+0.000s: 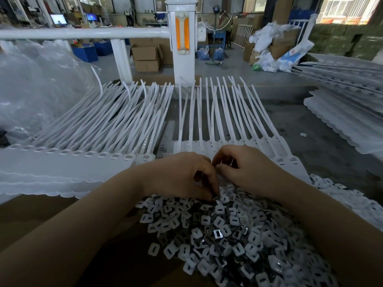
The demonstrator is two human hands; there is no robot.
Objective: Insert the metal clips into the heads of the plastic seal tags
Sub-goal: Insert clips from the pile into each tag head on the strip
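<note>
grey workbench (pixel 323 129) in a cluttered workshop. left hand (pixel 182 175) curled downward, fingertips pinching into the heap of small white-and-metal square clips (pixel 228 230) on brown cardboard (pixel 41 220). right hand (pixel 246 166) bent inward just beside it, fingers closed on something too small to tell. behind both hands, rows of long white plastic seal tags (pixel 128 121), heads toward the hands, tails fanned away. farther off, white metal railing (pixel 83 33).

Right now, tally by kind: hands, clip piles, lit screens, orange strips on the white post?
Hands: 2, left hand and right hand
Clip pile: 1
Lit screens: 2
Orange strips: 2
Total: 7
</note>
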